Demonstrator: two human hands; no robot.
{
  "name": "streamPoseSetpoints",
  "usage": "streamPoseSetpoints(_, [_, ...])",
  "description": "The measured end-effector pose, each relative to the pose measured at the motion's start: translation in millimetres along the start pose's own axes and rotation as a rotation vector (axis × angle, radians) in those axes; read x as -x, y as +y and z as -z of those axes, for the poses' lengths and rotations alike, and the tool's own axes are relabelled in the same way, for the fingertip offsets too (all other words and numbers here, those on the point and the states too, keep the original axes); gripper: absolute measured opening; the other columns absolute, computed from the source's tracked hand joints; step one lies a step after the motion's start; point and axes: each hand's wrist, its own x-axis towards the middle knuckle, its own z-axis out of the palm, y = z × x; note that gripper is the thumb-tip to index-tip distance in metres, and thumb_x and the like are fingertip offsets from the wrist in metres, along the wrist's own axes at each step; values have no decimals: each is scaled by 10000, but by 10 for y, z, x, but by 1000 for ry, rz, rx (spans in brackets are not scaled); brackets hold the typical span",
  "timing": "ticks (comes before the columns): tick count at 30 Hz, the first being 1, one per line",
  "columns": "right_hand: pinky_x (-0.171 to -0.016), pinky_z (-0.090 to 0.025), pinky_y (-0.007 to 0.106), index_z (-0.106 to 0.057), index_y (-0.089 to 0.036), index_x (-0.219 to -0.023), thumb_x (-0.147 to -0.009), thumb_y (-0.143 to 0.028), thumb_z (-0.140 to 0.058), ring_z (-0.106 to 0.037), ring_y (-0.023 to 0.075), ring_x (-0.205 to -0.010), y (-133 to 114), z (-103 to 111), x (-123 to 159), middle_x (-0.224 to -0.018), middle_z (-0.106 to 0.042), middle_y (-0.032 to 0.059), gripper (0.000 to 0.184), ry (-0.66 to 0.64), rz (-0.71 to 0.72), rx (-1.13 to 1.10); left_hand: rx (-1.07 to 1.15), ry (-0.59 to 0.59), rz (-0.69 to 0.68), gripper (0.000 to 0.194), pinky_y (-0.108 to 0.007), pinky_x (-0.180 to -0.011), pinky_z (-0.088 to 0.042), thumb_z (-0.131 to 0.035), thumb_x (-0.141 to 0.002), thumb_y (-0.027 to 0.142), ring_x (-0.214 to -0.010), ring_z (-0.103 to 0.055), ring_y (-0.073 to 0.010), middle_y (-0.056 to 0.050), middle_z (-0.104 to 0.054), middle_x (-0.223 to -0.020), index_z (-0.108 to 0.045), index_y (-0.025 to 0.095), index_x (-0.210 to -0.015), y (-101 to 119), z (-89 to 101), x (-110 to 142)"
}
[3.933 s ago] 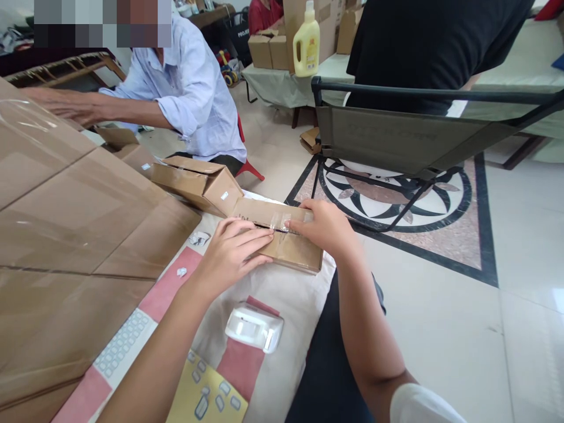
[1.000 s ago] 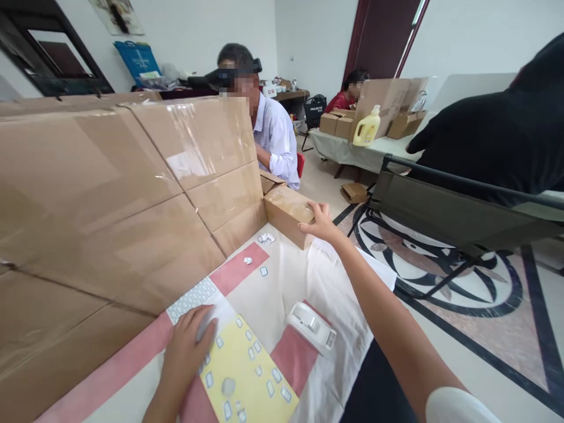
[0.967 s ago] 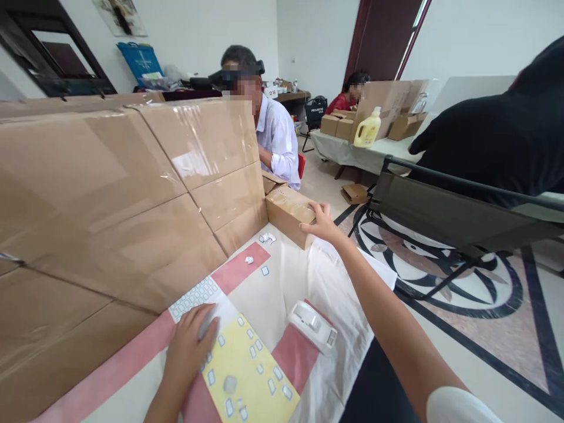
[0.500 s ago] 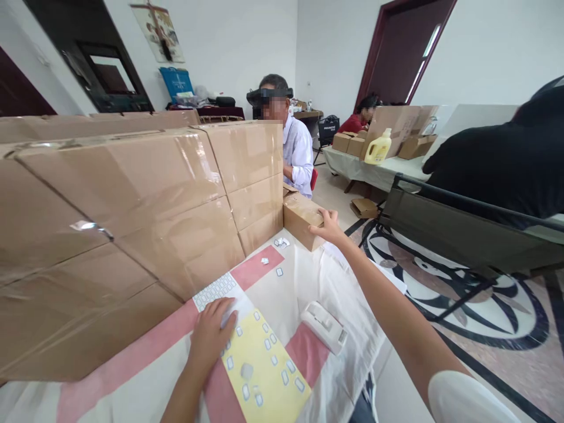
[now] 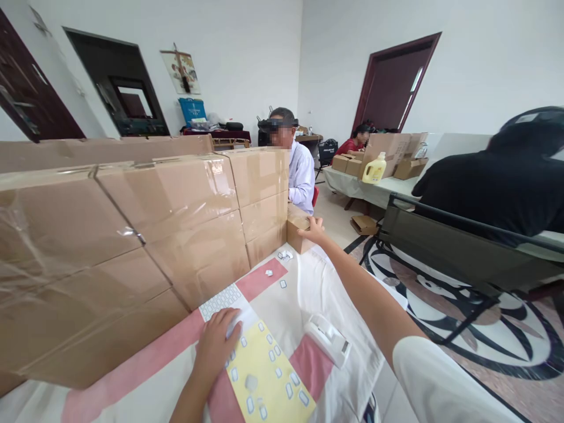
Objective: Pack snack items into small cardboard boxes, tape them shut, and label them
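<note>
My right hand (image 5: 312, 230) reaches out to the far end of the table and grips a small cardboard box (image 5: 296, 228), fingers over its top edge and thumb at its near side. That box sits at the right end of the taped stack of cardboard boxes (image 5: 194, 217), which hides part of it. Near the stack's base my left hand (image 5: 219, 341) lies flat and open, palm down, on a pale sheet with rows of small blue-outlined labels (image 5: 220, 301). Beside it is a yellow area (image 5: 268, 376) dotted with blue-outlined rectangles.
A white tape dispenser (image 5: 328, 341) stands on the pink-and-white cloth. Crumpled scraps (image 5: 285, 255) lie near the box. Across the stack sits a person in a pale shirt (image 5: 302, 173). At right are a folding chair (image 5: 462, 247) and another table with a yellow jug (image 5: 375, 168).
My right hand has pushed the small box away and leftward, so less of it shows past the stack. My left hand rests where it was. The view has tilted up slightly.
</note>
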Motion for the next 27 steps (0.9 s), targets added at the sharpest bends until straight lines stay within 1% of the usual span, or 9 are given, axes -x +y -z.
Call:
streamPoseSetpoints(4, [-1114, -357, 500, -359, -267, -1531, -736, -622, -678, -427, 413, -1381, -119, 86, 68, -1575, -280, 160, 928, -26, -30, 64, 119, 85, -24, 284, -464, -884, -527, -516, -899, 361, -1037, -671, -287, -59, -752, -1088, -723, 256, -1063, 110, 79, -19])
streamPoseSetpoints(7, [-1131, -238, 662, -231, -205, -1586, -738, -628, -672, -176, 523, -1486, -266, 66, 304, -1657, -91, 230, 1045, 31, -15, 162, 215, 200, -14, 237, -402, -877, -527, -525, -884, 317, -964, -679, -247, -51, -759, -985, -739, 252, -960, 223, 146, 19])
streamPoseSetpoints(9, [-1138, -224, 669, -252, -191, -1576, -805, -584, -605, -170, 491, -1497, -439, -65, 545, -1660, -132, 224, 935, 269, 126, 244, 240, 295, 43, 249, -327, -818, -529, -494, -916, 308, -823, -675, -185, -29, -738, -865, -731, 246, -958, 240, 202, 40])
streamPoseSetpoints(12, [-1125, -284, 637, -372, -175, -1521, -849, -490, -585, -286, 460, -1450, -825, -436, 1050, -1606, -287, 223, 772, 293, 530, 256, 239, 496, 150, 258, -235, -566, -440, -479, -945, 331, -483, -488, -120, 62, -517, -524, -712, 235, -997, 112, 420, 57])
streamPoseSetpoints(16, [-1056, -384, 626, -509, -176, -1400, -871, -318, -559, -438, 418, -1347, -1582, -1064, 1975, -1501, -448, 221, 550, 85, 1051, 153, 179, 860, 258, 250, -226, -568, -433, -483, -921, 361, -507, -481, -106, 30, -544, -600, -673, 203, -881, -409, 1192, 258])
streamPoseSetpoints(19, [-1102, -405, 571, -554, -191, -1356, -855, -254, -572, -461, 363, -1372, -2351, -1474, 2736, -1505, -482, 188, 505, -129, 1402, -31, 112, 1176, 413, 290, -279, -709, -497, -422, -955, 359, -700, -581, -145, -61, -647, -872, -638, 175, -1012, -1071, 1966, 673])
streamPoseSetpoints(21, [-1067, -489, 474, -519, -203, -1404, -864, -269, -573, -495, 308, -1374, -2959, -1715, 3199, -1575, -419, 159, 547, -358, 1485, -122, 64, 1325, 548, 284, -369, -885, -513, -494, -935, 333, -886, -612, -197, -93, -651, -995, -619, 175, -1136, -1548, 2333, 1013])
streamPoseSetpoints(23, [-943, -576, 410, -453, -242, -1467, -889, -311, -555, -587, 267, -1275, -3613, -1970, 3559, -1634, -337, 119, 591, -515, 1425, -169, -36, 1284, 764, 280, -509, -1082, -441, -641, -847, 319, -1182, -568, -287, -138, -635, -1224, -667, 189, -1094, -1934, 2467, 1297])
streamPoseSetpoints(27, [-1056, -514, 463, -283, -216, -1579, -899, -371, -575, -593, 312, -1292, -4784, -2564, 3809, -1621, -346, 177, 756, -524, 1128, -54, -25, 857, 952, 235, -683, -1199, -251, -653, -869, 352, -1538, -201, -413, -60, -278, -1676, -758, 247, -1051, -2239, 2245, 1433])
